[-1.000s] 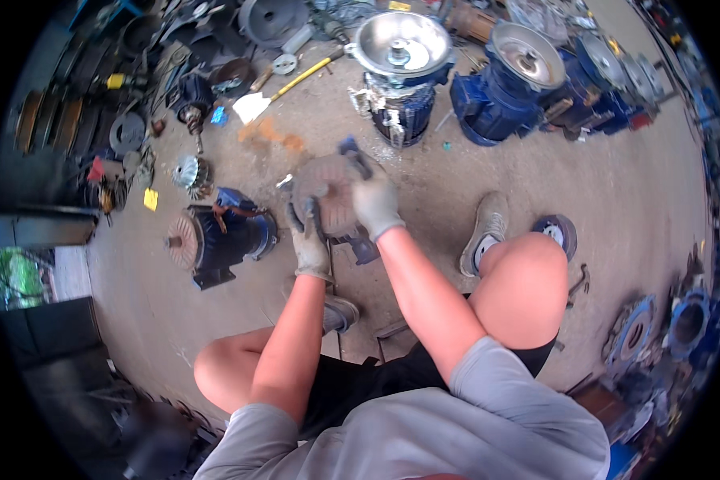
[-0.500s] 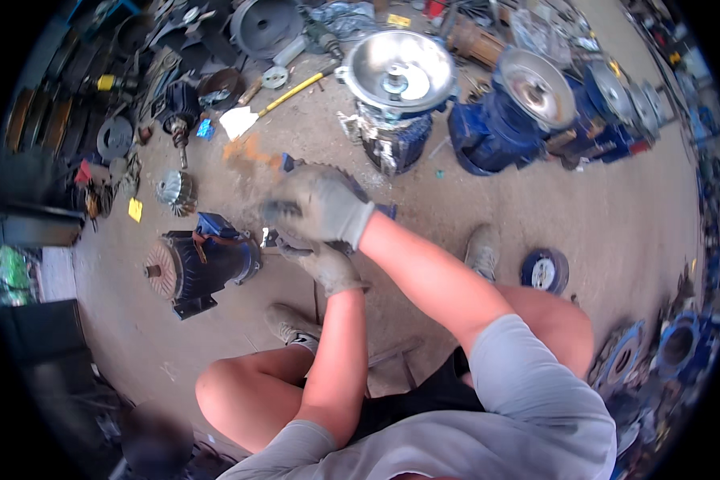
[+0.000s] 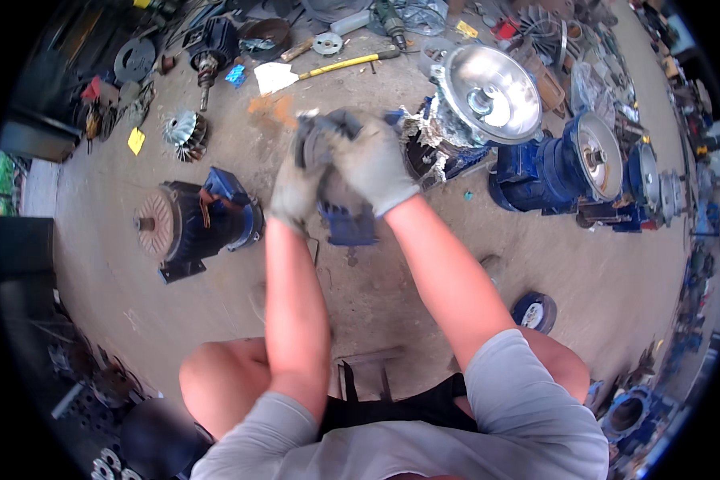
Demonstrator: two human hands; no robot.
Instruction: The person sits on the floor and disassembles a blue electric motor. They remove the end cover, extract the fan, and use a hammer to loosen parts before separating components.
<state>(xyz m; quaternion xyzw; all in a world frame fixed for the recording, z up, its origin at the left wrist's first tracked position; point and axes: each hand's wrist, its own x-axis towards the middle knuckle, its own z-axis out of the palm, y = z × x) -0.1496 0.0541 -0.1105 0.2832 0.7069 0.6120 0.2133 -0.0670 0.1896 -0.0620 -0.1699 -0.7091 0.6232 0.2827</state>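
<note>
Round dark metal motor cover (image 3: 322, 144) sits up off the floor between your two gloved hands, held in front of you above the concrete. Your left hand (image 3: 294, 192) grips its lower left edge, fingers (image 3: 284, 210) curled shut around the rim. Your right hand (image 3: 372, 160) lies over its upper right side, fingers (image 3: 346, 138) wrapped over the top edge and closed on the part. Motion blurs the cover, so you cannot tell its finer detail. Just below your fingers a blue motor part (image 3: 346, 226) rests on the concrete floor (image 3: 392, 288). Left of your left fingers, well apart, a black electric motor (image 3: 192, 224) lies on its side with its reddish end face turned left. Right of your right fingers, near them, stands a shiny silver dish-shaped cover (image 3: 492, 92) on a stripped motor, and farther right a blue motor (image 3: 564, 168). Beyond your fingers, a yellow-handled tool (image 3: 344, 66) lies on the floor, with a finned fan wheel (image 3: 186, 132) off to the upper left.
</note>
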